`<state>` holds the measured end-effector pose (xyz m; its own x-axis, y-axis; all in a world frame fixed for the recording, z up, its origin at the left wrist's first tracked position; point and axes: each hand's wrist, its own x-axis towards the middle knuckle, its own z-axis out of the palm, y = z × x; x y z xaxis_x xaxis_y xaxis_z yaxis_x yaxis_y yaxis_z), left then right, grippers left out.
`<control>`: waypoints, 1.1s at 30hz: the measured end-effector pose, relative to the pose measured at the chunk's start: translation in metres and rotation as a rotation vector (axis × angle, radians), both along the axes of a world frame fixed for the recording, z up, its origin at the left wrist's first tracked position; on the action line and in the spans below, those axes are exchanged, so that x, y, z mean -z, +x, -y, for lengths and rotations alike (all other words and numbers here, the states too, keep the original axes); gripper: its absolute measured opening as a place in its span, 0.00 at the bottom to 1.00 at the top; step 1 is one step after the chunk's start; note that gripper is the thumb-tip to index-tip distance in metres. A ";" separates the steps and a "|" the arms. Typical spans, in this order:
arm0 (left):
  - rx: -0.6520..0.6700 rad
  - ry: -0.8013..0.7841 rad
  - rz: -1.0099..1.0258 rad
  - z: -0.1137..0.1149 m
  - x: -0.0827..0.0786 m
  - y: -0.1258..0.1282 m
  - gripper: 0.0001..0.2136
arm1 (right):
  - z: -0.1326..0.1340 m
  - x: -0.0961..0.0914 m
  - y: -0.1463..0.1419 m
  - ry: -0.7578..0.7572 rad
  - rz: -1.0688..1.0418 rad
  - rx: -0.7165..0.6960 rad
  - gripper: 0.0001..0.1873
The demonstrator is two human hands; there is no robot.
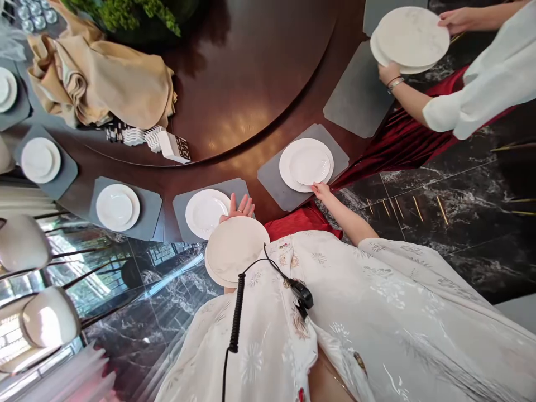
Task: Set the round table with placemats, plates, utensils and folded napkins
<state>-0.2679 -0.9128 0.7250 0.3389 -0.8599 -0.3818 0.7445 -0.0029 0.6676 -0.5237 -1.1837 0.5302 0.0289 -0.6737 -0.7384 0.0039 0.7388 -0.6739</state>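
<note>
My left hand (239,207) is curled under a small stack of white plates (235,248) and holds it against my chest, fingers showing above the rim. My right hand (321,191) reaches out to a grey placemat (274,181) and grips the near rim of a white plate (305,164), which lies there with a smaller plate on top of it. Beside the stack, another grey placemat (234,187) bears a white plate (205,212).
A co-worker at the top right holds a plate stack (412,36) over a bare grey placemat (360,95). More set placemats (148,209) run left along the dark round table (251,151). Beige cloth (104,78) lies on the turntable. White chairs (25,243) stand at the left.
</note>
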 end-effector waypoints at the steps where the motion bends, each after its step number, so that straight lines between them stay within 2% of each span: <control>1: -0.004 0.005 0.001 -0.003 0.001 -0.001 0.47 | -0.005 0.002 0.001 0.026 -0.018 -0.027 0.17; 7: 0.057 -0.030 -0.052 -0.007 -0.001 -0.005 0.43 | -0.037 0.011 0.004 0.173 -0.099 -0.263 0.13; 9: 0.085 -0.067 -0.088 -0.006 -0.002 -0.005 0.42 | -0.041 0.013 0.004 0.211 -0.134 -0.332 0.14; 11: 0.106 -0.094 -0.096 -0.006 -0.004 -0.005 0.43 | -0.039 0.015 0.001 0.185 -0.247 -0.435 0.15; 12: 0.113 -0.099 -0.092 -0.007 -0.006 -0.005 0.44 | -0.035 0.017 -0.001 0.116 -0.339 -0.485 0.15; 14: 0.120 -0.081 -0.081 -0.009 -0.008 -0.006 0.46 | -0.023 0.020 -0.007 -0.120 -0.554 -0.534 0.14; 17: 0.117 -0.041 -0.081 -0.013 -0.013 -0.011 0.46 | 0.005 0.028 -0.013 -0.448 -0.740 -0.473 0.15; 20: 0.087 -0.053 -0.084 -0.018 -0.016 -0.018 0.45 | 0.036 0.040 -0.010 -0.501 -0.665 -0.489 0.20; 23: 0.041 -0.078 -0.053 -0.025 -0.016 -0.025 0.44 | 0.055 0.050 -0.003 -0.454 -0.479 -0.532 0.17; 28: -0.023 -0.110 -0.005 -0.037 -0.010 -0.029 0.45 | 0.065 0.058 0.007 -0.465 -0.381 -0.504 0.17; 33: -0.092 -0.083 -0.036 -0.043 -0.001 -0.024 0.47 | 0.074 0.058 0.019 -0.461 -0.434 -0.568 0.21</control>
<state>-0.2921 -0.8701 0.7258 0.4052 -0.8550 -0.3237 0.7628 0.1210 0.6352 -0.5052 -1.2579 0.4721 0.2308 -0.8789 -0.4175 -0.6129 0.2019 -0.7639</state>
